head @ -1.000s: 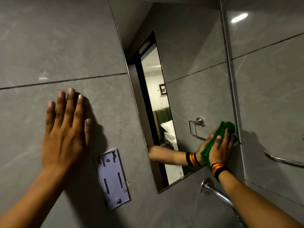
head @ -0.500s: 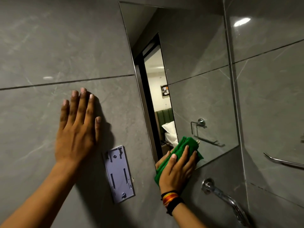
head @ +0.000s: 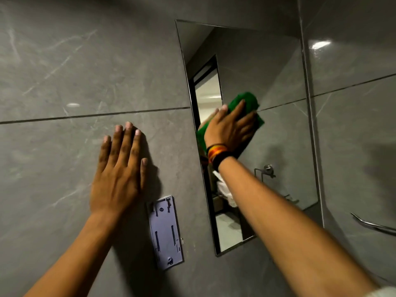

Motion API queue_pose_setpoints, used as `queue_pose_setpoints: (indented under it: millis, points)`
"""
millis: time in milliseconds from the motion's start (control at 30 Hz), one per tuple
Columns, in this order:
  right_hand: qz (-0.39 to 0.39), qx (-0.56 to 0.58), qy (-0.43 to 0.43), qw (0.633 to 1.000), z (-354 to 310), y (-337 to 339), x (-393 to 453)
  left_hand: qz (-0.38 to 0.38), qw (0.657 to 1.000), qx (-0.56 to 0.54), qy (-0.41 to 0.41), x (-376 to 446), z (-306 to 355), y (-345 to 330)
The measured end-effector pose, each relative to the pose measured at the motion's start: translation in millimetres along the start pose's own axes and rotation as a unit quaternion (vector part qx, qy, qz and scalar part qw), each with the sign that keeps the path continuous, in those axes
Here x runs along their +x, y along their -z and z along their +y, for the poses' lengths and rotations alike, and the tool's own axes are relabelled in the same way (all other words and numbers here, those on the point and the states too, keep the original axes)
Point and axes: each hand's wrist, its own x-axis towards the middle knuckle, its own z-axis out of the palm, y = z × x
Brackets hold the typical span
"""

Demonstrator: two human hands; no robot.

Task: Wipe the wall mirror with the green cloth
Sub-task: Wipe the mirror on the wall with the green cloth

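A frameless rectangular wall mirror [head: 276, 73] hangs on the grey tiled wall. My right hand [head: 230, 128] presses a bunched green cloth [head: 246, 101] flat against the glass, near the mirror's left edge at mid height. The cloth shows above and beside my fingers; most of it is hidden under the palm. Banded bracelets sit on that wrist. My left hand [head: 120, 172] lies flat on the wall tile to the left of the mirror, fingers together and pointing up, holding nothing.
A pale plastic wall bracket [head: 165, 232] is fixed below my left hand, beside the mirror's lower left corner. A metal rail [head: 372, 226] juts from the side wall at the right. The mirror reflects a doorway and a towel ring.
My right hand has swept the cloth from the mirror's lower right corner to its lower left, then up to mid height. The left hand stays flat on the wall. The view has tilted up.
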Motion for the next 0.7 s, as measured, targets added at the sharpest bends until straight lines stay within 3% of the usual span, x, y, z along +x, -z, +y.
queue_pose_setpoints:
  millis: [200, 533, 700]
  points:
    - [-0.017, -0.019, 0.161, 0.987, -79, 0, 76, 0.001, 1.0, 0.011, 0.002, -1, -1, -2]
    - [-0.038, 0.05, 0.287, 0.956, -73, 4, 84, 0.003, 1.0, 0.015, 0.0, -2, -1, -1]
    - [-0.072, 0.081, 0.39, 0.914, -66, 8, 72, 0.008, 1.0, 0.019, -0.003, 0, 0, -1]
